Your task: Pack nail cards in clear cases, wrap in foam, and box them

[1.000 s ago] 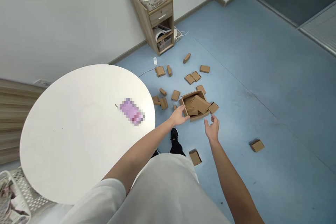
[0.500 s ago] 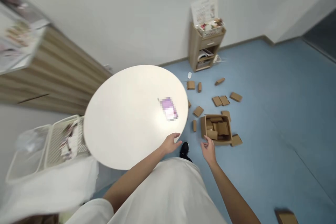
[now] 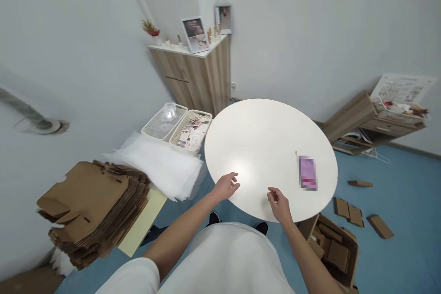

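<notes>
My left hand [image 3: 225, 186] hovers at the near left edge of a round white table [image 3: 262, 147], fingers apart and holding nothing. Over the table's near edge, to the right, is my right hand [image 3: 279, 204]; its fingers are loosely curled and apart, with nothing visible in them. A purple rectangular thing [image 3: 308, 172], blurred into blocks, lies on the right part of the tabletop, up and to the right of my right hand. Neither hand touches it.
Left of the table are flattened cardboard boxes [image 3: 93, 206] in a stack, white translucent sheets [image 3: 161, 161] and two baskets [image 3: 175, 135]. A carton [image 3: 353, 257] of small boxes stands at lower right, with small boxes [image 3: 347, 211] on the floor. Cabinets [image 3: 193, 73] line the wall.
My view has swung left, bringing the stacked cardboard and sheets into sight. My right hand, earlier above the floor by the carton, is now over the table's edge. Both hands remain without anything in them.
</notes>
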